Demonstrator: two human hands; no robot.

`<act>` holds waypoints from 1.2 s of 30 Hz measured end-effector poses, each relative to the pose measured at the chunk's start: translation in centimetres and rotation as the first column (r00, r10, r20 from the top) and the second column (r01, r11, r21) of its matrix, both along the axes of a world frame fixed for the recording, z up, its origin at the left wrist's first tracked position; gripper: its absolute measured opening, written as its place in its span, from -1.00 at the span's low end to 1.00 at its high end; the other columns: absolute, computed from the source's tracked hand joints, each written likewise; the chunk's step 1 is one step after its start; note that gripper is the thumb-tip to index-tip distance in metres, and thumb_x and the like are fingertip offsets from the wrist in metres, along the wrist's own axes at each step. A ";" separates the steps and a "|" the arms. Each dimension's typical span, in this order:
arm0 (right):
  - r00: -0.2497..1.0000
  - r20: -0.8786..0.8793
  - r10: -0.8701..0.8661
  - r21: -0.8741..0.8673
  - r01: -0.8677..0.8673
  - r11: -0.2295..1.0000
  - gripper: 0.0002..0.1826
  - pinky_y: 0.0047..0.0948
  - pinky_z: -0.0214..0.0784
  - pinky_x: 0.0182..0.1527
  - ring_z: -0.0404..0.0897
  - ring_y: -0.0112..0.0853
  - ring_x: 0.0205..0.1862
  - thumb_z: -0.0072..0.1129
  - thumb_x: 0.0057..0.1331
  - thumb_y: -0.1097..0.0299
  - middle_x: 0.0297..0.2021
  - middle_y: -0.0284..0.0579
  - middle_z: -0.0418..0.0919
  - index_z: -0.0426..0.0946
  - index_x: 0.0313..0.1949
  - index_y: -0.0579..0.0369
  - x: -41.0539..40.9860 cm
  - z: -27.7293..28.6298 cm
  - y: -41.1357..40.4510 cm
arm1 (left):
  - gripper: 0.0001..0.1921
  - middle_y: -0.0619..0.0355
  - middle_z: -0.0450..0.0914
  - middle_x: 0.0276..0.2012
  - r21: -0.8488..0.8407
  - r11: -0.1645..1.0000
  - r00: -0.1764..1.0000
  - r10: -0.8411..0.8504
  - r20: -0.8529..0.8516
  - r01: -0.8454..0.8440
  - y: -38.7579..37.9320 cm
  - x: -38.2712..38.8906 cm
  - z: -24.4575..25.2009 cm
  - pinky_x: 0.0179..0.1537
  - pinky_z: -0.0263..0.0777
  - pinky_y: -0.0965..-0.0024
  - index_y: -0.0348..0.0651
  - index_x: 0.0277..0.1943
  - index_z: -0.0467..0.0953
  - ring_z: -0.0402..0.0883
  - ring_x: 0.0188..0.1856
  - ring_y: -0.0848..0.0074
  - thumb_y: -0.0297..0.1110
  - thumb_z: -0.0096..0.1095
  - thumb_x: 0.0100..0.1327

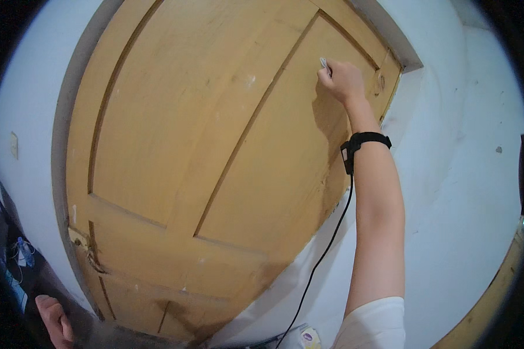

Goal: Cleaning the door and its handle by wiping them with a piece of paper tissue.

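Note:
High on the right panel of a yellow-brown wooden door [262, 183], my right hand [343, 80] is closed around a small white piece of cloth or paper [323, 63]. Only a tip of that piece shows past my fingers. The fist is at the door's surface and casts a shadow below it; whether it presses on the wood is hard to tell. At the lower left edge is my left hand [54, 320], partly cut off, with its fingers curled. It is away from the door, and nothing is visible in it.
A black strap with a small device [353, 148] circles my right wrist, and its black cable [316, 266] hangs down. The door handle [95, 262] juts out at lower left. A wall switch [14, 145] is on the left. A packet [310, 338] lies at the bottom.

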State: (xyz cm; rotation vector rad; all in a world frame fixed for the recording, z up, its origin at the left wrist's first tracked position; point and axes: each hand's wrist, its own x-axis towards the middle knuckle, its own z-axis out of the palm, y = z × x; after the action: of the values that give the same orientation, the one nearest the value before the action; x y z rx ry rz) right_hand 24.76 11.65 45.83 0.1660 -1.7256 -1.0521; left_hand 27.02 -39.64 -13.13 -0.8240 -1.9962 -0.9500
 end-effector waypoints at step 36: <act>0.864 -0.501 -0.046 -0.426 -0.200 0.882 -0.70 -0.13 0.39 -0.11 0.57 -0.01 -0.21 0.01 0.16 0.19 -0.31 0.13 0.59 0.59 -0.30 0.12 -5.8 9.3 -13.3 | -0.74 0.02 0.14 -0.57 0.269 0.960 0.992 0.096 -0.077 -0.072 -10.6 -17.4 1.2 -0.35 0.05 0.22 -0.21 -0.61 0.13 0.19 -0.43 0.19 -0.28 0.04 -0.12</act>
State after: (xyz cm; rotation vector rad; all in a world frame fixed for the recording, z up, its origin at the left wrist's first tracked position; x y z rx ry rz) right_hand 18.97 -1.66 55.18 -0.3210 -1.4224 -0.5208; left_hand 9.61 -50.25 -11.95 -0.6158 -1.7648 -1.0836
